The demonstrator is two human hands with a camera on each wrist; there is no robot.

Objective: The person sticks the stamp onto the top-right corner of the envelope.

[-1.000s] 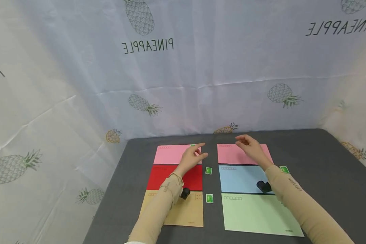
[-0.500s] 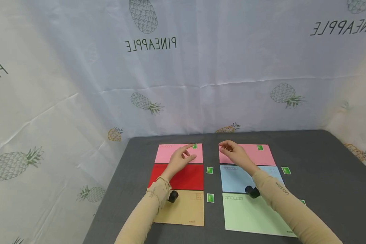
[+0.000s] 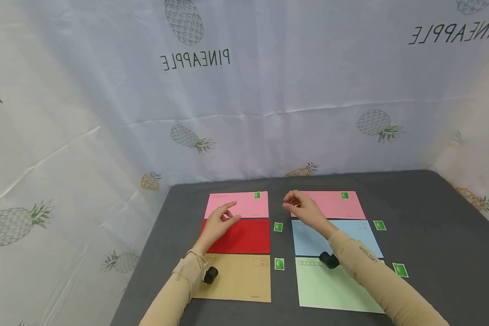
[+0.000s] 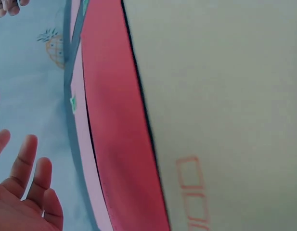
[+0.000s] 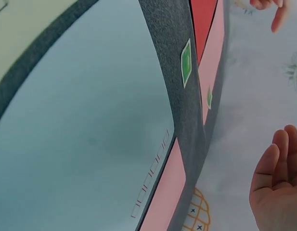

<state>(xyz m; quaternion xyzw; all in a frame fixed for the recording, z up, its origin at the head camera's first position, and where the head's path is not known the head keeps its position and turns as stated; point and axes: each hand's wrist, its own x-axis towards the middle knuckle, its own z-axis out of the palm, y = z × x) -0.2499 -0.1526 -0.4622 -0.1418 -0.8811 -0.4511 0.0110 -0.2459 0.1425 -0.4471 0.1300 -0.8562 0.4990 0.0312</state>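
Observation:
My left hand hovers over the left column of envelopes, near where the pink envelope meets the red envelope. Its fingers are relaxed and hold nothing; the left wrist view shows them spread. Above the left edge of the other pink envelope is my right hand, fingers loosely bent and nothing visible in them. A green stamp lies at the upper right of the left pink envelope. Another stamp sits in the same corner of the right pink one.
Below lie a tan envelope, a blue envelope and a green envelope. Loose stamps rest on the dark table: two between the columns, others at the right, a far stamp and a near stamp. A pineapple-print curtain stands behind.
Both hands have moved left, away from the upper right corners of the pink envelopes, and the left also came nearer. The stamps there, hidden or partly hidden before, now show fully.

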